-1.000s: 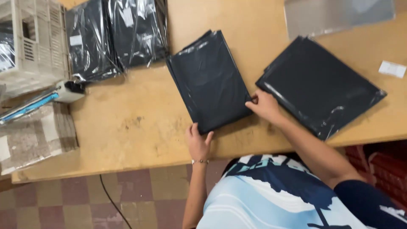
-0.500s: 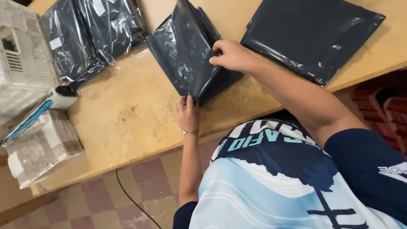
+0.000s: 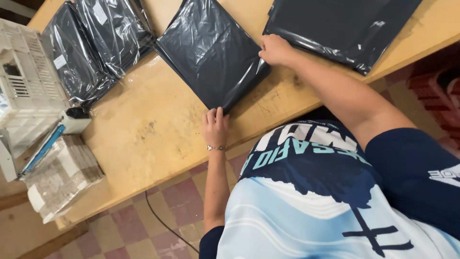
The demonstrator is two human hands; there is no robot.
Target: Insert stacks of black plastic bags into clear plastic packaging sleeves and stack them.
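Under both hands spreads the wooden table (image 3: 158, 129), the largest thing in view, its bare top scuffed and stained. Beyond the fingers of the right hand, at the table's far edge, lies a flat stack of black plastic bags (image 3: 345, 21), close to the knuckles but not clearly touching them. Between the two hands lies the black plastic-wrapped packet (image 3: 211, 50), flat on the table and turned cornerwise to its edge. Well off to the outer side of the left fingers, two more glossy black packets (image 3: 96, 48) lie overlapping, and past them stands a white plastic crate (image 3: 26, 91). Nearer the table's front edge, a bundle in clear wrap (image 3: 60, 177) sits under a white tool with a blue strip (image 3: 57, 132).

The right hand (image 3: 278, 49) rests on the packet's right corner, its fingers curled down onto the edge; whether they pinch the plastic or only press it, I cannot tell. The left hand (image 3: 215, 127) lies flat, fingers straight and together, with the fingertips (image 3: 214, 113) touching the packet's near corner, holding nothing. A thin bracelet (image 3: 216, 148) circles the left wrist.
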